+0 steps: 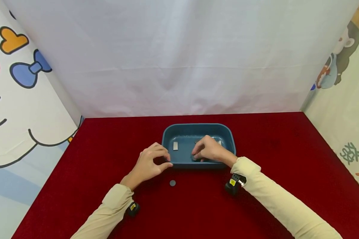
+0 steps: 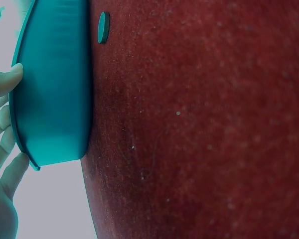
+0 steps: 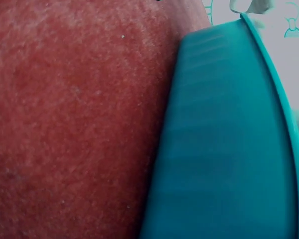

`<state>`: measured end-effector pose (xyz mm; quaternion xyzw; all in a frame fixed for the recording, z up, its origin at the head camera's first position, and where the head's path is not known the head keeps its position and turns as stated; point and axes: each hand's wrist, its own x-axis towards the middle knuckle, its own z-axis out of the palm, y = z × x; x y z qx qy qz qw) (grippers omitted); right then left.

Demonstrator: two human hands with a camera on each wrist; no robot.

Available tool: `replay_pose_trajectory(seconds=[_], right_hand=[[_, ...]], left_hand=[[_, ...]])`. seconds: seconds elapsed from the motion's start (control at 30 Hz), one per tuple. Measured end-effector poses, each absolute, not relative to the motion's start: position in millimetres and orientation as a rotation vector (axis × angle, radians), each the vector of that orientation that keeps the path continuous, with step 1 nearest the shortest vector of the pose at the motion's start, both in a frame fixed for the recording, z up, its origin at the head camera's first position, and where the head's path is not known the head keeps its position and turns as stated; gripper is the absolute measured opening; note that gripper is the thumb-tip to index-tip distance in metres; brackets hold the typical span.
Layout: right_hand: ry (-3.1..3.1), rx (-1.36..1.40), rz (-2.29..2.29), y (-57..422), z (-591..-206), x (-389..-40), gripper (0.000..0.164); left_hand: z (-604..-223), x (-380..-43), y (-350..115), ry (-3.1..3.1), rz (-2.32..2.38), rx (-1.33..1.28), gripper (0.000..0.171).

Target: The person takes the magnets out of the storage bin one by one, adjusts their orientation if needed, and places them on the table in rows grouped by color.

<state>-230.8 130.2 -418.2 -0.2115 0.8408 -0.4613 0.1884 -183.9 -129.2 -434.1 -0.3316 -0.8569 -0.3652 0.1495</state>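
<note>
A blue rectangular tub [image 1: 182,162] with rounded corners stands on the red cloth. My left hand [image 1: 151,161] holds its near left corner, thumb at the front rim and fingers at the side; the left wrist view shows fingertips over the rim [image 2: 14,117]. My right hand [image 1: 209,149] reaches down inside the tub, fingers bent around a small dark bluish piece [image 1: 193,158], mostly hidden by them. Left of that hand a small white rectangular piece [image 1: 175,146] lies on the tub floor. Another pale piece [image 1: 219,142] shows behind the right hand.
A small grey disc [image 1: 172,183] lies on the cloth [image 1: 197,205] in front of the tub, and the left wrist view shows this disc [image 2: 103,27] beside the tub wall. White fabric [image 1: 179,66] hangs behind; printed panels [image 1: 27,99] flank the table.
</note>
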Motion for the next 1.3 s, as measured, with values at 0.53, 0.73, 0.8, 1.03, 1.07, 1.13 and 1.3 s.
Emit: replay_pose_trajectory(seconds=[0.53,0.73,0.8,1.03,1.07,1.13,1.3], right_hand=[[2.201,-0.439,-1.475,135.7,-414.8,-229.2,0.013],[2.159,-0.407,-1.506,137.2,-411.2,-227.1,0.016],[2.154,-0.392,-1.508,137.2,-409.7,-226.8,0.016],[2.117,-0.365,-1.541,138.3,-403.2,-224.2,0.018],[2.11,-0.367,-1.547,138.6,-402.3,-223.6,0.018],[2.1,-0.373,-1.558,139.4,-400.8,-222.2,0.019],[2.088,-0.386,-1.582,142.0,-399.6,-219.6,0.022]], left_hand=[[-433.8,-182.3,-129.2,-2.469,-1.041,-0.95,0.014],[-434.2,-182.5,-129.0,-2.481,-1.018,-0.945,0.013],[-434.6,-182.2,-129.2,-2.477,-1.005,-0.945,0.013],[-436.4,-180.0,-129.8,-2.417,-0.964,-0.975,0.012],[-436.4,-179.8,-129.9,-2.412,-0.96,-0.977,0.012],[-436.1,-179.9,-129.8,-2.412,-0.955,-0.976,0.013],[-433.2,-181.2,-128.4,-2.467,-0.963,-0.954,0.014]])
